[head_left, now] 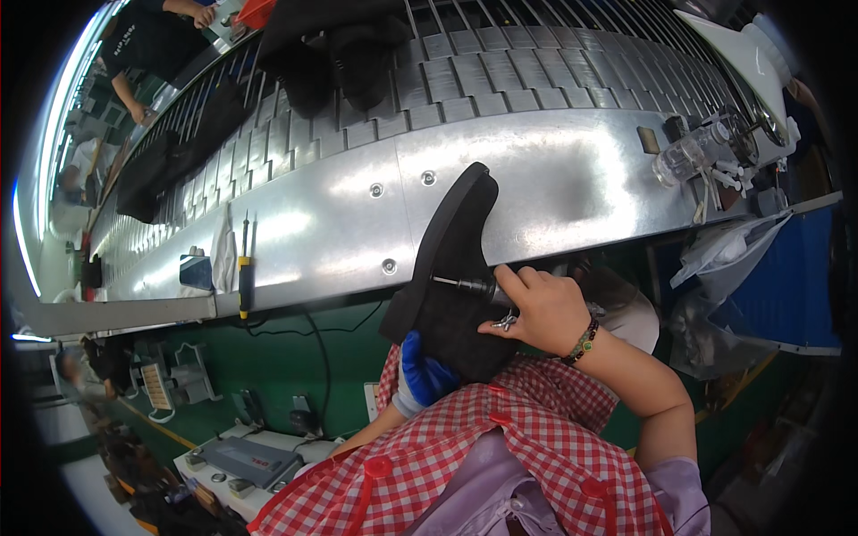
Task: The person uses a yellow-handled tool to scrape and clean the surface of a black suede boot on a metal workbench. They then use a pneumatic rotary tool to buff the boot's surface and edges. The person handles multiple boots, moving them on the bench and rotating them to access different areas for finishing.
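A black ankle boot is propped against the near edge of the metal bench, its toe pointing up and away and its sole facing left. My left hand, in a blue and grey glove, grips the boot low at its left side; the fingers are partly hidden behind it. Against the side of the boot, my right hand holds a black-handled tool with a thin metal tip. The tip lies close to the seam above the sole; whether it touches cannot be made out.
Beyond the bench runs a slatted metal conveyor carrying black boots. A yellow-and-black screwdriver lies at the left edge. A clear plastic bottle and a white lamp shade are at the right. Another person works at far left.
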A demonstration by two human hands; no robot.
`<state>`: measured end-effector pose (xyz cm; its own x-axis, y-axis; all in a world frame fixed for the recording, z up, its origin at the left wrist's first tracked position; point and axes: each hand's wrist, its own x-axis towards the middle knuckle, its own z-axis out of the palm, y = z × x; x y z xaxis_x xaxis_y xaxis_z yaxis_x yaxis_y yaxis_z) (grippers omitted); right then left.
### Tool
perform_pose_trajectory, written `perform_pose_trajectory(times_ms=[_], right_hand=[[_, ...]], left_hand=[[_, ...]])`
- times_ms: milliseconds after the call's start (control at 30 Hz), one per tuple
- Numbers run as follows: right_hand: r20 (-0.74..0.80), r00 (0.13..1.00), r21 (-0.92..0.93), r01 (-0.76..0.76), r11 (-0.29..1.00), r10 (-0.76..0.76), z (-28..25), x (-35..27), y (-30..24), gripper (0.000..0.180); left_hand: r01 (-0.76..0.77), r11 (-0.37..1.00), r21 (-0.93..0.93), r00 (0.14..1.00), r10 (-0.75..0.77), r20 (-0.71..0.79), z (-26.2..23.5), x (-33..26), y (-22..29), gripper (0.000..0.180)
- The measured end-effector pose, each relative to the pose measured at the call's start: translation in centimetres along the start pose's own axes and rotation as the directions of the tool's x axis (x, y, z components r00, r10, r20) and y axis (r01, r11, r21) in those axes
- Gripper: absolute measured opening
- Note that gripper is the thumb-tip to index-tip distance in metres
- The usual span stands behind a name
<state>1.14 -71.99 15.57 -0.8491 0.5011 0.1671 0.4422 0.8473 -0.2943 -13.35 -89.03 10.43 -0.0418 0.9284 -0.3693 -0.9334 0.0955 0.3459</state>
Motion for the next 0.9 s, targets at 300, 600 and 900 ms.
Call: perform_pose_trajectory(times_ms=[300,600,900], right_hand=[[-0.016,0.937,0.068,-0.347,0.936,0.348,-1.0,2.8,6.7,0.073],[-0.476,0.843,0.154,-0.201,0.967,0.251,-1.7,6.5,9.1,0.049],[0.356,0.873,0.934,-0.325,-0.148,0.334,4.2,8.7,3.9,0.09]], left_hand=[[-0.036,0.995,-0.089,0.999,0.036,-0.003,0.5,-0.1,-0.2,0.091],[-0.041,0.999,0.03,0.993,0.044,-0.107,0.1,-1.1,0.0,0.093],[-0.091,0.996,0.019,0.995,0.092,-0.04,-5.2,-0.9,-1.2,0.075]])
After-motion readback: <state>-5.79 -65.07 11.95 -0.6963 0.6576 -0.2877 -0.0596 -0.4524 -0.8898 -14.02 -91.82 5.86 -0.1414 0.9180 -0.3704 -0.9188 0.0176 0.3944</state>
